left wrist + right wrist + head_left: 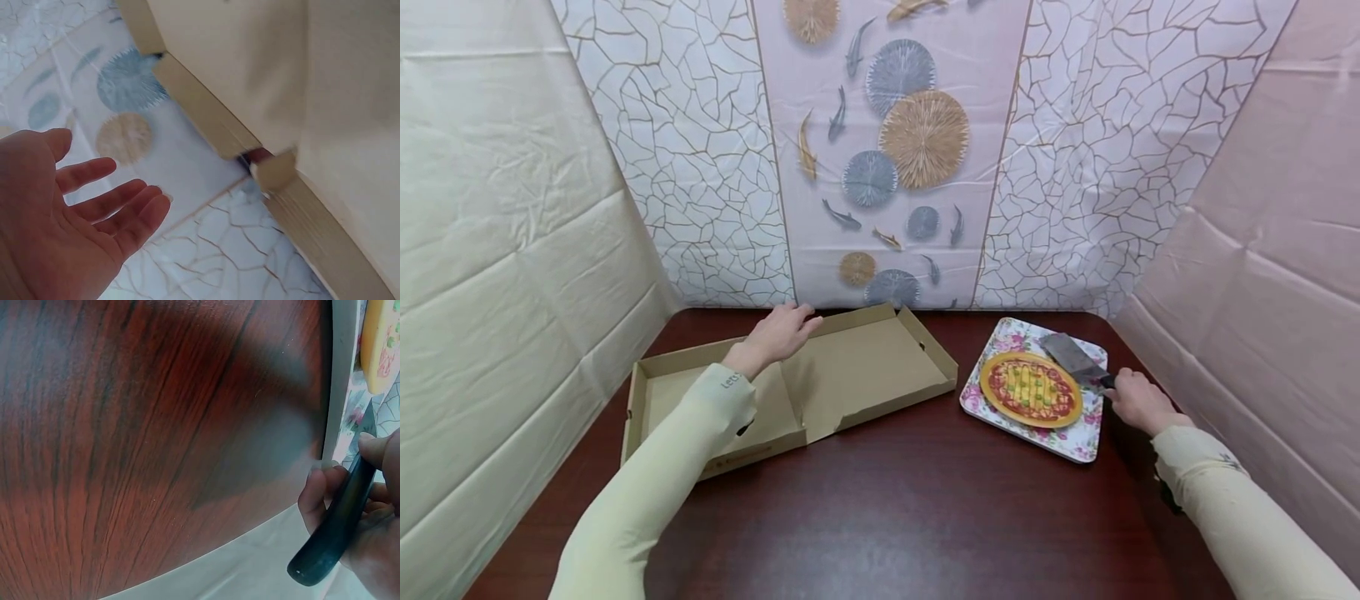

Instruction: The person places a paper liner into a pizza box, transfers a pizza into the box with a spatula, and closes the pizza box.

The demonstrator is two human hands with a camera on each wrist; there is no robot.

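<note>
My right hand (1141, 400) grips the black handle (334, 522) of a spatula. Its flat metal blade (1072, 355) lies over the flowered tray (1032, 442), beside the far right edge of the pizza (1030, 389). The pizza has a yellow-orange rim, a red top and yellow strips with green bits. Above the opened cardboard pizza box (872, 354) hovers my left hand (780, 332), its fingers loosely bent with nothing in them. In the left wrist view that hand (94, 219) stands apart from the box's side wall (206, 109).
The box lies with both halves unfolded on the dark red-brown table (880, 517), left of the tray. A patterned cloth (895, 150) hangs behind the table. Pale cloth walls (512, 208) stand on both sides, the right one close to my right hand.
</note>
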